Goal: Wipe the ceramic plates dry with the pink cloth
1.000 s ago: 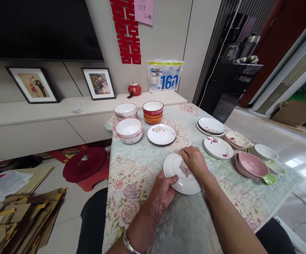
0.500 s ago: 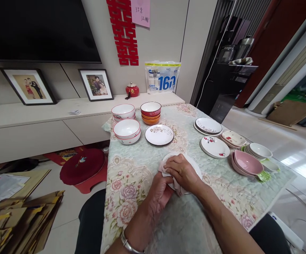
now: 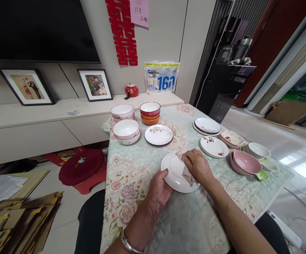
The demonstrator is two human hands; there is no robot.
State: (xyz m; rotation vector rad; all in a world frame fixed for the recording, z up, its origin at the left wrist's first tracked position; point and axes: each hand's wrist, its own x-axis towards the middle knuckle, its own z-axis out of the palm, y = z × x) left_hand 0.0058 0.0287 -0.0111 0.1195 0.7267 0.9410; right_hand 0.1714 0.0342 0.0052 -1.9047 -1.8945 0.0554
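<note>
A plain white plate (image 3: 172, 173) is held tilted just above the flowered tablecloth. My left hand (image 3: 160, 187) grips its lower left rim, the thumb on top and the fingers beneath. On the plate's right side my right hand (image 3: 198, 166) presses a pinkish-beige cloth (image 3: 188, 175) against the surface. Beyond them lies a dark-rimmed plate (image 3: 158, 135) with a floral pattern.
Red-rimmed bowls (image 3: 127, 129) and a stack of red and orange bowls (image 3: 150, 113) stand at the back left. To the right are flowered plates (image 3: 214, 146), oval plates (image 3: 207, 125), square dishes (image 3: 232, 138), small white bowls (image 3: 259, 150) and pink leaf-handled bowls (image 3: 246, 162).
My right hand has slid right with the cloth, away from my left hand, uncovering the plate's left part. My left thumb now rests on the rim.
</note>
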